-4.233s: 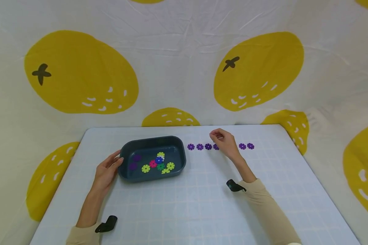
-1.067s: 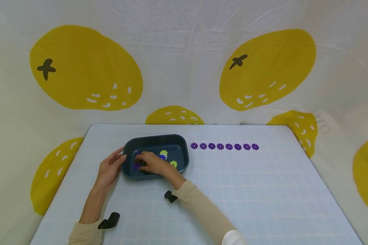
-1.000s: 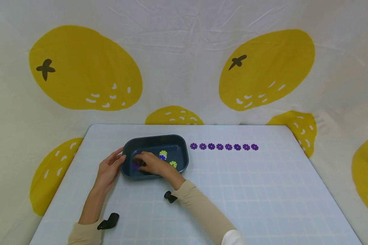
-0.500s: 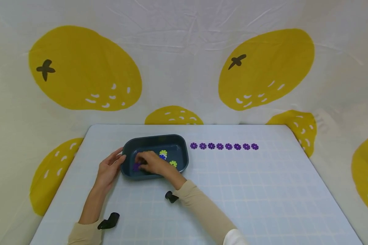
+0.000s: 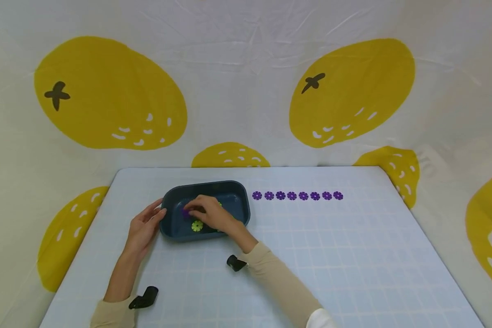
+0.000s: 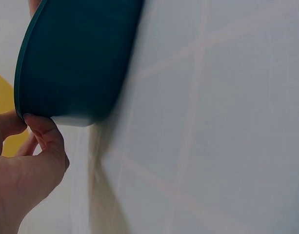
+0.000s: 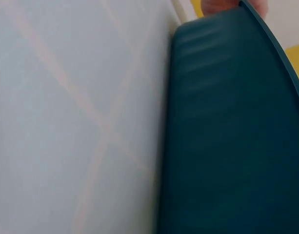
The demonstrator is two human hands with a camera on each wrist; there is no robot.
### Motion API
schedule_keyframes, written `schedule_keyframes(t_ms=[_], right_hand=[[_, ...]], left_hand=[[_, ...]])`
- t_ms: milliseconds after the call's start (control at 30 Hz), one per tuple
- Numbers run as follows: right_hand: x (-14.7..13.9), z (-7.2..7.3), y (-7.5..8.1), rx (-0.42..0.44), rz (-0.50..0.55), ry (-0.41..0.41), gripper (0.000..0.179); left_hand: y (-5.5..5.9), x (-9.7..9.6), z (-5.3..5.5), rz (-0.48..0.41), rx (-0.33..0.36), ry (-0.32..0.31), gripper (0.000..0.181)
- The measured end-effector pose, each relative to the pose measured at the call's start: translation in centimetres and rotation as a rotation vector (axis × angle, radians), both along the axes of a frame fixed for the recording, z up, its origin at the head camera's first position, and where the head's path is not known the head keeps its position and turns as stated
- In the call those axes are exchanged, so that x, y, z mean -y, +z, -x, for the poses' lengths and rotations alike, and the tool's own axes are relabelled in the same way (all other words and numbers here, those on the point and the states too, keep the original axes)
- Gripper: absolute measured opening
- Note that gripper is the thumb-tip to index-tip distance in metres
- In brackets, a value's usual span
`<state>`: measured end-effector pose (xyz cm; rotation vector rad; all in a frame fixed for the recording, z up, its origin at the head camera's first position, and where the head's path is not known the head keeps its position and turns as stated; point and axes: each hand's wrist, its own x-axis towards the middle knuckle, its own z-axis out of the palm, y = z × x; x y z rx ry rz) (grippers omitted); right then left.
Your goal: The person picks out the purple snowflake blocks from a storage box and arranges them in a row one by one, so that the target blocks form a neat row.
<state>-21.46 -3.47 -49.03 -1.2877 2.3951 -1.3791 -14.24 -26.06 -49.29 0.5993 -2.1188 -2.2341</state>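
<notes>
My left hand [image 5: 141,231] grips the left end of a dark teal tray [image 5: 169,232]; in the left wrist view its thumb and fingers pinch the tray's rim. Over the tray is my right hand [image 5: 213,213], bent at the wrist, thumb and fingertips together at a purple snowflake disc [image 5: 185,213]. A yellow-green snowflake disc [image 5: 197,225] lies below those fingertips. Behind the right hand other discs in the tray are mostly hidden. In the right wrist view the tray's outer wall [image 7: 227,131] hides the right fingers.
Several purple snowflake discs [image 5: 292,196] lie in a straight row right of the tray, along the back of the table. The table [image 5: 352,255] has a pale checked cover. Behind it hangs a cloth [image 5: 238,91] printed with yellow fruit.
My right hand has gone from the disc row into the tray. In the last half second it moved up and right; a purple disc left the tray's lower left and a yellow-green one came into view.
</notes>
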Motion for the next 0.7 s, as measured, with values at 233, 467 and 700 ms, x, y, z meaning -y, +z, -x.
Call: schedule_keyframes(t_ms=[233, 467, 700], right_hand=[[-1.6, 0.4, 0.0, 0.024, 0.103, -0.075, 0.02], [-3.0, 0.7, 0.4, -0.003, 0.16, -0.102, 0.02], [-4.8, 0.9, 0.5, -0.017, 0.24, -0.177, 0.018]], left_hand=[[0.1, 0.0, -0.1, 0.008, 0.006, -0.003, 0.062], [0.1, 0.2, 0.1, 0.0, 0.023, -0.008, 0.061], [0.0, 0.4, 0.1, -0.004, 0.034, -0.014, 0.061]])
